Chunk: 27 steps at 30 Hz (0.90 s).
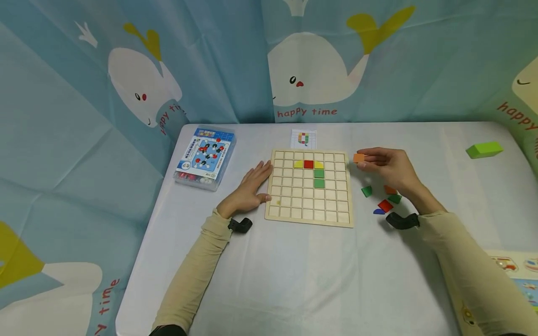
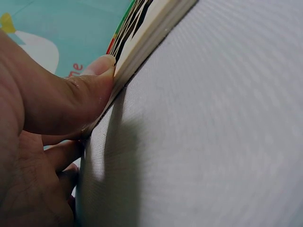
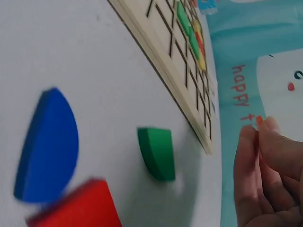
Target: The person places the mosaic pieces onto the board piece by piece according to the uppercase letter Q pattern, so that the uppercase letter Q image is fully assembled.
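A wooden grid board [image 1: 308, 223] lies mid-table. In its upper part sit a red square tile [image 1: 308, 164] between two yellow pieces, with two green square tiles [image 1: 319, 178] below the right one. Fingers extended, my left hand [image 1: 247, 192] rests against the board's left edge; the left wrist view shows its thumb [image 2: 90, 92] touching the side. My right hand [image 1: 392, 169] pinches an orange square tile [image 1: 358, 158] between thumb and fingers, just off the board's upper right edge. Near that hand lie a blue half-round piece [image 3: 49, 146], a red square [image 3: 80, 208] and a green curved piece [image 3: 158, 153].
Behind the board lies a small pattern card [image 1: 303, 139]. A clear plastic box with a blue label [image 1: 206, 156] is at the left. Another orange piece [image 1: 390, 189] and green piece [image 1: 394, 199] lie under the right wrist. A green block [image 1: 484, 150] stands far right.
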Motion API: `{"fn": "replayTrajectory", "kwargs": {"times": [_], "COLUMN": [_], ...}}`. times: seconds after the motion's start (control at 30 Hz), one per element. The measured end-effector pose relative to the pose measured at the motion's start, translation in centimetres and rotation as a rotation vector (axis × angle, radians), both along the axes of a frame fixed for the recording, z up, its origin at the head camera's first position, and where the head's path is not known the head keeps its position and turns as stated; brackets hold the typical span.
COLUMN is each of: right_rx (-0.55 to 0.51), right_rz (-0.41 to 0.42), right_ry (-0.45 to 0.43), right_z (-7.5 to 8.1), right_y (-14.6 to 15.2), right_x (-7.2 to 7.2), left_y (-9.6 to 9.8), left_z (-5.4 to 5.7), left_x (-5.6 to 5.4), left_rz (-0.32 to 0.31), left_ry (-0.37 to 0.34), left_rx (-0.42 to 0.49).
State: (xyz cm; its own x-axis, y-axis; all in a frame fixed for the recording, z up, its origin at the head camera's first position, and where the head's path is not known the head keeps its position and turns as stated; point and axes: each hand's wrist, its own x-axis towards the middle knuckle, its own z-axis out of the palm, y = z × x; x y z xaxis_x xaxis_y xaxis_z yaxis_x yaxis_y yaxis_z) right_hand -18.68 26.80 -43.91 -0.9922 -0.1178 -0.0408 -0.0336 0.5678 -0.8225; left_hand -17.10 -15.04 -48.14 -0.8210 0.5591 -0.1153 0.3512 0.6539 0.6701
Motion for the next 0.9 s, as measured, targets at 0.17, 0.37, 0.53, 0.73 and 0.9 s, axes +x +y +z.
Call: {"fn": "replayTrajectory", "kwargs": {"times": [0.17,0.37,0.53,0.73,0.9], "right_rx": [0.044,0.03,0.009,-0.01,-0.023], "right_rz": [0.056,0.091,0.111,0.157,0.199], "right_ry": [0.019,0.02,-0.011,0.022,0.021], "right_z": [-0.3,-0.1,0.0,-0.1,-0.2], "right_y": [-1.3,-3.0,-4.6,-6.4,-7.7], "right_x": [0.0,-0.4,-0.8,-1.2,-1.2], "left_y": [0.0,0.0,0.0,0.0,0.0], "left_z": [0.0,-0.1,-0.1,0.1,0.1], "left_x": [0.1,0.0,0.0,0.0,0.0], "left_rz": [-0.001,0.004,0.007,0.01,0.008], "left_ry": [-0.006,-0.005,-0.006,-0.011,-0.008], "left_rx": [-0.002,0.004,0.004,0.01,0.001]}}
